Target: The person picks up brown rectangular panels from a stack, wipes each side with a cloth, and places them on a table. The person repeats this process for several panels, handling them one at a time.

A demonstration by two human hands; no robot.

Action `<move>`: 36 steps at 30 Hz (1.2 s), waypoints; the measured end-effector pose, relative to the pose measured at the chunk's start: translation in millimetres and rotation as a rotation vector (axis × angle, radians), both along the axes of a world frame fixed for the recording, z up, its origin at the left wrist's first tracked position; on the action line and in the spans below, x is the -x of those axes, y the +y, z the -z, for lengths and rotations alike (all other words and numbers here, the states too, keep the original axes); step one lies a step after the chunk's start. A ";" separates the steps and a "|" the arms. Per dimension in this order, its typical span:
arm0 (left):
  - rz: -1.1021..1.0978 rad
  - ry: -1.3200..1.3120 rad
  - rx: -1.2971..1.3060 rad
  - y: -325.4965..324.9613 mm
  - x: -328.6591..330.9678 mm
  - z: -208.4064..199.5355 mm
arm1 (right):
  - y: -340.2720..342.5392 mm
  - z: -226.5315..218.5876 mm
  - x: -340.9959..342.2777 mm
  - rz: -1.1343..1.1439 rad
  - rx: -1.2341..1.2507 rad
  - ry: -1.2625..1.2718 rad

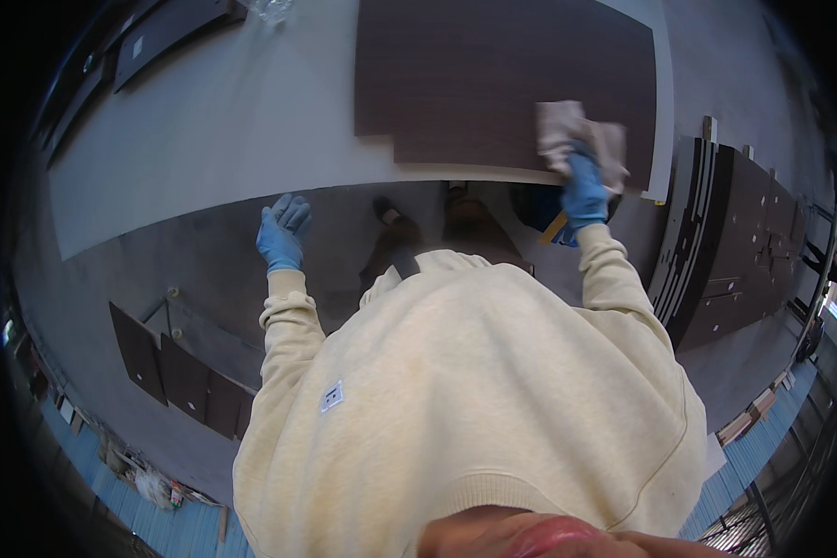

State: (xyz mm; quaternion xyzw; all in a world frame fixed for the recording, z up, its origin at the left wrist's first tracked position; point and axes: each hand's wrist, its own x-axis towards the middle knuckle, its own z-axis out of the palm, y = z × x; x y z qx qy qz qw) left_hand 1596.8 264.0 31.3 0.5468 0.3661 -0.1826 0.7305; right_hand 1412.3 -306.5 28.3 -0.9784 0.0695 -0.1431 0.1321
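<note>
In a blue glove, my right hand [586,192] is closed on a pale, crumpled cloth [560,128], slightly blurred. The cloth lies over the near right part of a dark brown panel [493,79], which has a small notch at its near left corner. My left hand [284,232], gloved the same way, hangs just off the near edge of the white table [205,149]. Nothing shows in it; its fingers are loosely bent and apart.
More dark boards [172,42] lie at the table's far left. A stack of brown panels [739,246] stands on the floor to the right, and several smaller panels [181,372] stand at lower left. Something round and dark [530,205] sits below the table edge near my right hand.
</note>
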 end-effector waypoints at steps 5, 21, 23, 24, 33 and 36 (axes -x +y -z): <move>-0.052 0.040 -0.011 35.8 29.4 14.4 | -160.2 -34.5 99.5 1.148 -0.392 0.022; -0.096 0.115 0.049 101.9 75.0 38.2 | 354.7 -21.9 -132.3 -0.526 -0.715 0.337; -0.223 0.167 0.026 114.7 80.6 42.6 | 400.5 -42.1 -143.9 -0.684 -0.823 0.456; -0.282 0.172 0.033 123.2 82.6 45.1 | 407.3 -53.2 -142.0 -0.611 -0.892 0.493; -0.295 0.209 0.106 200.2 131.9 70.5 | 377.6 -64.0 -197.2 -0.355 -0.824 -0.017; -0.291 0.234 0.108 214.6 151.2 82.8 | 436.4 -45.6 -193.2 -0.706 -0.510 0.105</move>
